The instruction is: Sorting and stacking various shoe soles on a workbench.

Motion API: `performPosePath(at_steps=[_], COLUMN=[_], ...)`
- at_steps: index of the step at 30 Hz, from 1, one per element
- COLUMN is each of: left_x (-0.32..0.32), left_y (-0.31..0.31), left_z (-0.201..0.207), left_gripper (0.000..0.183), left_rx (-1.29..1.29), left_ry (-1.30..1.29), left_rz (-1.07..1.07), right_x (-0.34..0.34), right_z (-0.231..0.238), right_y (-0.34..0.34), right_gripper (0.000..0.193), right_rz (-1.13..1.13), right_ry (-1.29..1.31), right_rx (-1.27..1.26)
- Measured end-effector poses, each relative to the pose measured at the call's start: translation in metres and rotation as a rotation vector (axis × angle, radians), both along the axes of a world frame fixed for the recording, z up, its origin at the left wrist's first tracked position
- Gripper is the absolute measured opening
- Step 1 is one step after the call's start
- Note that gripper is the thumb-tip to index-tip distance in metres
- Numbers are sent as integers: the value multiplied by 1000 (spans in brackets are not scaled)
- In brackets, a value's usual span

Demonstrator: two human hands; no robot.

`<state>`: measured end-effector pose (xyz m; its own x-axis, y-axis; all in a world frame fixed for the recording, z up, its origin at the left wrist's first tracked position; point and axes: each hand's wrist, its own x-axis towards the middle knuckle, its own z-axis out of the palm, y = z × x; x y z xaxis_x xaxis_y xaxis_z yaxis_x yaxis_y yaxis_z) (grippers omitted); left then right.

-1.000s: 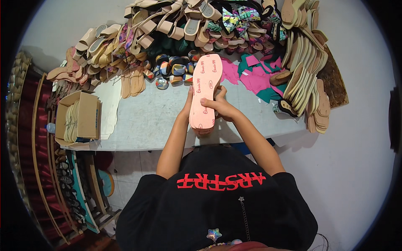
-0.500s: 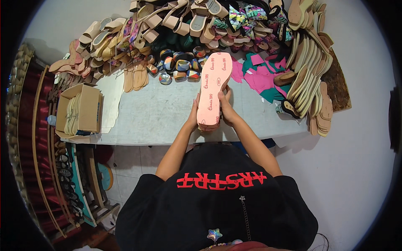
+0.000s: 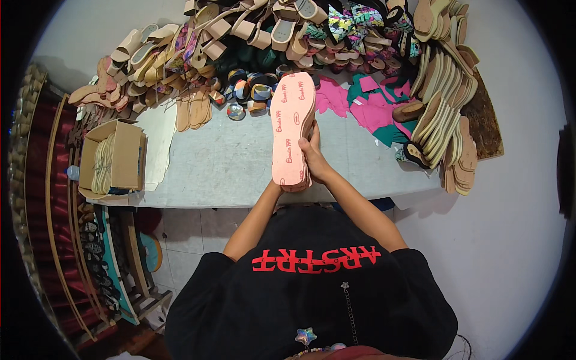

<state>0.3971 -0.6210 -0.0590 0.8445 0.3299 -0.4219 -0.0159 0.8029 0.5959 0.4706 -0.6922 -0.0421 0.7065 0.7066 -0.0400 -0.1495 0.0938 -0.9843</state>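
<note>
A stack of pink, sole-shaped insoles with red printing on the top one is held above the near middle of the table, its long side pointing away from me. My right hand grips its right edge, the thumb on the upper side and the fingers reaching round behind. My left forearm runs up to the stack's near end. Behind the stack the left hand is hidden, so its fingers do not show. Beyond the far end of the stack lie several rounded pieces covered in multicoloured patches.
The table has a grey-white cover. Piled sandals line its back. Pink and green scraps and stacked pale soles lie right; a cardboard box holding soles stands left. A rack is at far left.
The insole stack has moved a little left with my right hand on it. My left hand, seen before at the stack's left side, is now hidden behind it.
</note>
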Motion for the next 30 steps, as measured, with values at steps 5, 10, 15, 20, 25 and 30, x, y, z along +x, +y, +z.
performPosePath(at_steps=[5,10,15,20,25,30], left_x=[-4,7,14,10,-1,-6], left_y=[13,47,52,51,55,53], left_z=[-29,-58,-45,-14,-30,-24], left_gripper=[47,58,91,95,91,88], left_rx=[425,224,370,450,407,362], left_ry=[-113,-237,-25,133,143,198], left_rz=[-122,-254,-164,-144,-147,-127], right_x=[2,2,11,18,19,33], right_z=[-12,-6,-16,-1,39,37], right_y=[-8,-12,-9,-20,-28,-35], right_gripper=[102,98,88,78,95,102], right_rz=[-28,-7,-31,34,0,2], right_ry=[117,140,219,246,342,343], right_rx=[72,48,156,150,-188,-191])
